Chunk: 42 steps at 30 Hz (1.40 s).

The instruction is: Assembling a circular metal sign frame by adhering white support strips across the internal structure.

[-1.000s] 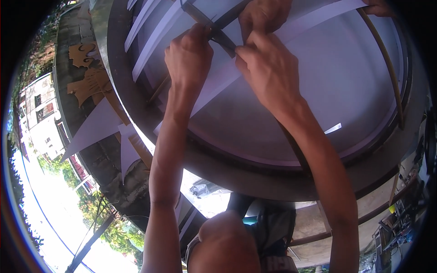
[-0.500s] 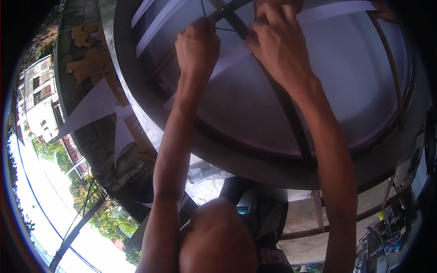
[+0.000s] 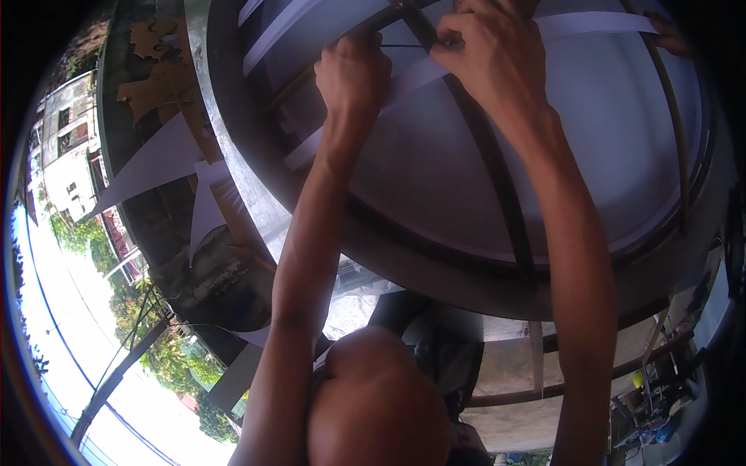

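- Outdoors, bright daylight; trees (image 3: pixel 175 365) and a pale building (image 3: pixel 62 155) at left edge, a large round metal frame (image 3: pixel 256 210) filling upper view, pale sheeting (image 3: pixel 606 124) stretched inside it.
- Dark metal bar (image 3: pixel 486 155) running across the sheeting from top centre toward lower right; a second thinner bar (image 3: pixel 676 116) at far right.
- Left hand (image 3: pixel 353 74) raised to the frame, fingers clenched on a thin dark wire (image 3: pixel 408 46) just left of the bar's top end.
- Right hand (image 3: pixel 489 54) on the other side of the bar, fingers closed on the same wire; exact grip hidden behind knuckles.
- Wire spans between both hands, up against the bar near top edge of view.
- Judged: wire light, thin, bendable yet springy; best pinched close to the bar, ends likely sharp.
- Count: two hands, one wire visible, two bars, several white paper strips (image 3: pixel 342 132) across the sheeting.
- Another person's head (image 3: pixel 377 404) below, between the forearms.
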Motion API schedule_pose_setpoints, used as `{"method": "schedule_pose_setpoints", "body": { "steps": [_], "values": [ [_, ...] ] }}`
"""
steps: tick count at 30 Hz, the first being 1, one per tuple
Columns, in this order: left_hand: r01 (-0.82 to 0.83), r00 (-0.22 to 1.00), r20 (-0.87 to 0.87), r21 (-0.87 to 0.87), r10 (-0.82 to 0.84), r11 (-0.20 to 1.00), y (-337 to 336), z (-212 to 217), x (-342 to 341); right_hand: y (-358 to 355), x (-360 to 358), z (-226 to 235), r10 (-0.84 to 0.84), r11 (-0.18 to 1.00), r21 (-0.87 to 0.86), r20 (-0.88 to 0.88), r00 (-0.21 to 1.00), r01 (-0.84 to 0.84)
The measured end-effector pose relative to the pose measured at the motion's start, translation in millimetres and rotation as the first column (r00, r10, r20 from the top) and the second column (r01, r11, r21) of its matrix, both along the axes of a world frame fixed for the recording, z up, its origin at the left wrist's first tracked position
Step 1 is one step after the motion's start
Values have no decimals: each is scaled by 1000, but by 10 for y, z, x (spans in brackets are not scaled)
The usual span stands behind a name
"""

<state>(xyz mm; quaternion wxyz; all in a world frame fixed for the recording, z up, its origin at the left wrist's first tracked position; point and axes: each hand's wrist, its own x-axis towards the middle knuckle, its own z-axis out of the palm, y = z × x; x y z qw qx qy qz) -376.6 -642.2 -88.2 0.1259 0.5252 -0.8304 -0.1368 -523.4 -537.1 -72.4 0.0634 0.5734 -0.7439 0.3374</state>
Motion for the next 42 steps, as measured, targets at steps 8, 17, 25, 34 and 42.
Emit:
{"method": "schedule_pose_setpoints", "body": {
  "steps": [8,17,25,34,42],
  "values": [
    [-10,1000,26,-45,11,999,-58,149,-179,47,-27,-59,-18,994,109,98,995,8],
    [108,979,-177,23,-102,994,-152,330,-623,-2,-39,-231,-21,1000,-3,243,970,23],
    [109,973,-198,-42,-116,993,20,411,-802,-29,-115,-363,21,1000,9,444,896,-28],
    [120,956,-258,-89,-139,989,140,439,-837,-67,-118,-264,-38,976,205,497,867,-74],
    [80,947,-304,-88,-104,993,75,414,-813,-6,-244,-147,60,975,121,657,751,-184]
  ]
}}
